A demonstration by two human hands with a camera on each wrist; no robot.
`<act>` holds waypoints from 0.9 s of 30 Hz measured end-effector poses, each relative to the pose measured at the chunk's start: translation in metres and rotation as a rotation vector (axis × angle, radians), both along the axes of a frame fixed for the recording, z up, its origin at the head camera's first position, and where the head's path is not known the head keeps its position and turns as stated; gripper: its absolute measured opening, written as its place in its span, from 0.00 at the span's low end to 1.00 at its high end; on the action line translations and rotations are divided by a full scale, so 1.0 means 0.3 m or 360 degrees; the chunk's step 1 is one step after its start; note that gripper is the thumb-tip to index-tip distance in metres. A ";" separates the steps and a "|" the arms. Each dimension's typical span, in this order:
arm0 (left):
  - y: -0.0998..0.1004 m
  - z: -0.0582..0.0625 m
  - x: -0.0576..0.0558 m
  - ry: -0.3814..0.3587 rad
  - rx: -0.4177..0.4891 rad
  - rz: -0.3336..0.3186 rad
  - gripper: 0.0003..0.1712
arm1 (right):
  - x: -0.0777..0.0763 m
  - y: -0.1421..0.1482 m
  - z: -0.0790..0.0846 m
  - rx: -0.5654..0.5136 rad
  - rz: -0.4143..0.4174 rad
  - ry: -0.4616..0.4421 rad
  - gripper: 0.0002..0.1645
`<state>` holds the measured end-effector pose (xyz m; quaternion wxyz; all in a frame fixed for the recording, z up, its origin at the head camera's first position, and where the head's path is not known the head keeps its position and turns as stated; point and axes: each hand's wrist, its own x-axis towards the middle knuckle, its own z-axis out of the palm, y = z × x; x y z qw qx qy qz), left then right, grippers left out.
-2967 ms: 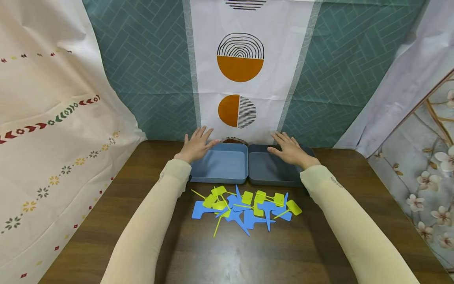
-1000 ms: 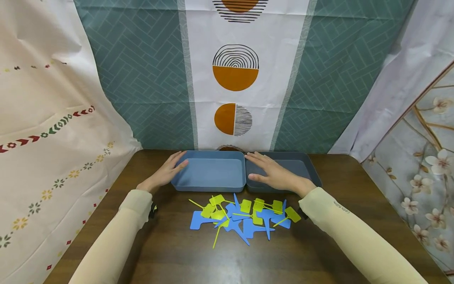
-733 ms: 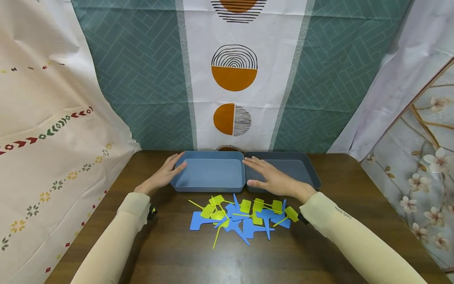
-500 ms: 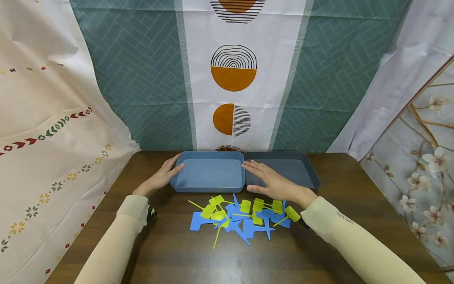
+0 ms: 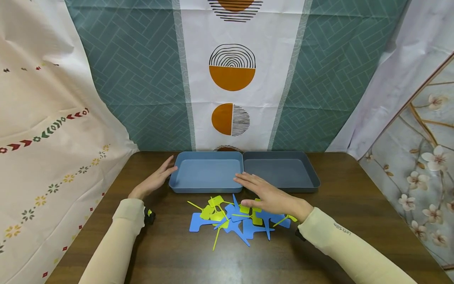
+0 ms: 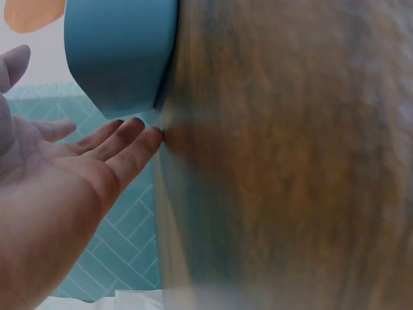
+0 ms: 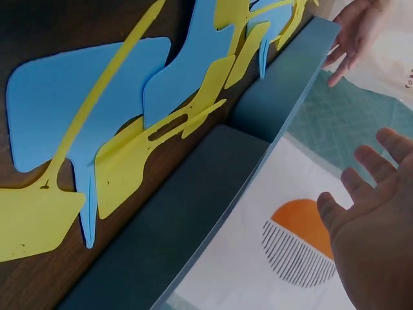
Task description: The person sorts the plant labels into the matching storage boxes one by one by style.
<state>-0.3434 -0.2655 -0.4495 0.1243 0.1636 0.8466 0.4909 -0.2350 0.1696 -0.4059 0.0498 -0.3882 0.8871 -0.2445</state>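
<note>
In the head view, T-shaped plastic plant labels, some yellow-green (image 5: 207,212) and some blue (image 5: 198,221), lie in an overlapping pile on the table. Beyond them stand a blue-grey tray (image 5: 209,173) and, to its right, a dark grey tray (image 5: 283,173), side by side with nothing in either. My left hand (image 5: 152,182), fingers extended, is beside the left end of the blue-grey tray; contact is unclear. With fingers stretched out, my right hand (image 5: 271,198) hovers above the right part of the pile, hiding some labels. It holds nothing; the right wrist view shows its spread fingers (image 7: 355,184).
The brown wooden table (image 5: 227,264) extends in front of the pile and to both sides. A green and white patterned cloth (image 5: 142,79) hangs behind the trays. Cream fabric (image 5: 53,165) hangs on the left and floral fabric (image 5: 422,189) on the right.
Both hands were above the trays at first. My left hand has moved left off the blue-grey tray. My right hand has come left and nearer, over the labels. The pile looks unchanged.
</note>
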 end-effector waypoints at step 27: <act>-0.046 -0.055 -0.013 -0.0228 0.0204 -0.0178 0.42 | 0.055 -0.020 -0.020 -0.0101 0.0057 -0.0090 0.44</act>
